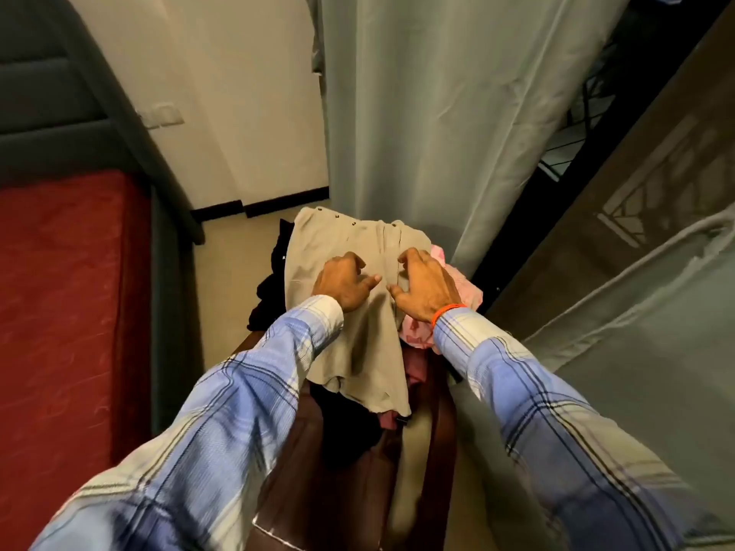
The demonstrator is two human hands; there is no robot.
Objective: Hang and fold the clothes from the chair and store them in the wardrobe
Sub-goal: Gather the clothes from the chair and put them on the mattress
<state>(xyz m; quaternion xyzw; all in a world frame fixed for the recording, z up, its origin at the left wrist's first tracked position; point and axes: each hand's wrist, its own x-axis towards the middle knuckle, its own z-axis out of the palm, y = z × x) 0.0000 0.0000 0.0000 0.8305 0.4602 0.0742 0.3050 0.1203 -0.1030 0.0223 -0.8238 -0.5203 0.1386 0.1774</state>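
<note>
I see both hands down on a beige, buttoned cotton garment [350,296] that lies spread over a heap of clothes on the dark brown wooden chair [342,491]. My left hand [344,282] rests on the cloth with its fingers curled into the fabric, and my right hand [423,288], with an orange band at the wrist, does the same just beside it; the thumbs nearly meet over a central fold, and each seems to bunch cloth, though I cannot tell how firmly. Under the beige piece lie a pink patterned garment [457,284] on the right, black clothing [274,288] on the left and a maroon item [415,371] lower down. A grey-green curtain [437,113] hangs close behind the chair. A red mattress [67,312] in a dark grey bed frame crowds the left, and the grey fabric wardrobe [636,351] stands at the right.
</note>
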